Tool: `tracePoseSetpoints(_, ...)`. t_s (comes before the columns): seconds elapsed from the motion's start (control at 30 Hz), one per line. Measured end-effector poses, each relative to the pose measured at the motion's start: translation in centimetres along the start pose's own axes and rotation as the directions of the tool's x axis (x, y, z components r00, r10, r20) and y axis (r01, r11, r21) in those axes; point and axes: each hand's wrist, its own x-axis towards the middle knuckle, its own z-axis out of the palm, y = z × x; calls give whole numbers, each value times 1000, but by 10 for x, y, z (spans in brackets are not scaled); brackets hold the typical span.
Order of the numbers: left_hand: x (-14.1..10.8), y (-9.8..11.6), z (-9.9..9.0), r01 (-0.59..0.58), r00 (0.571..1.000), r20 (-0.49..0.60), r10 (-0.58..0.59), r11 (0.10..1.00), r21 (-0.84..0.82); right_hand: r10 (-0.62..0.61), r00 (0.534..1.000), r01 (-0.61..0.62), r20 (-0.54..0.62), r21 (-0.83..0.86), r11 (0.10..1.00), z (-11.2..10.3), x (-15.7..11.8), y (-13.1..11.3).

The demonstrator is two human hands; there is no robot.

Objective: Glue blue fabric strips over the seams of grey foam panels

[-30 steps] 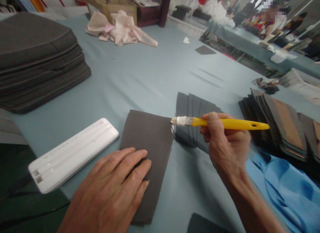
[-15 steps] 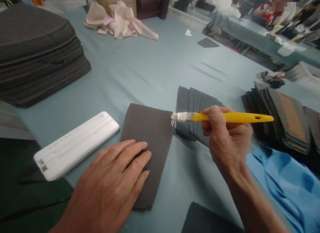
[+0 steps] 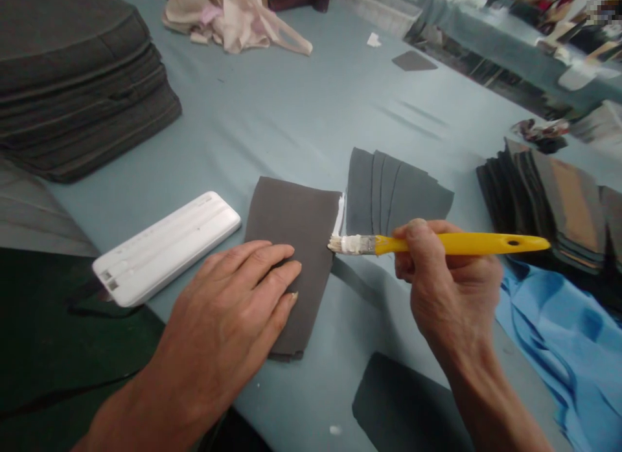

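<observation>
My left hand [image 3: 238, 303] lies flat, fingers stretched out, on a dark grey-brown fabric piece [image 3: 294, 209] on the table. In my right hand [image 3: 444, 277] is a paintbrush [image 3: 466, 243] with a yellow handle, held between thumb and fingers. White paste coats its bristles, which touch the right edge of the piece. A white strip of paste [image 3: 339, 212] shows along that edge, above the bristles. Just right of it lie several fanned-out grey pieces [image 3: 401, 186], partly behind the brush and hand.
A white plastic device [image 3: 168, 248] lies left of my left hand. Stacked dark fabric [image 3: 82, 83] stands far left, another stack [image 3: 549, 206] at right, near blue cloth [image 3: 564, 335]. Beige cloth [image 3: 233, 18] lies at the back. A dark piece [image 3: 403, 406] rests near the front table edge.
The brush has moved down along the right edge of the fabric piece, and a white strip of paste now shows there. My left hand stays on the piece. The camera view has shifted.
</observation>
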Motion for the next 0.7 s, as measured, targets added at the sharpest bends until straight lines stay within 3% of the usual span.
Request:
tracePoseSetpoints(0.3,1,-1,0,11,1000,7,-10,999,-45,8,999,-6,40,-50,999,-9,-24,-12)
tracePoseSetpoints(0.7,-1,-3,-3,12,999,37,-9,996,-90,-59,990,75,131,-123,990,-24,-67,-22)
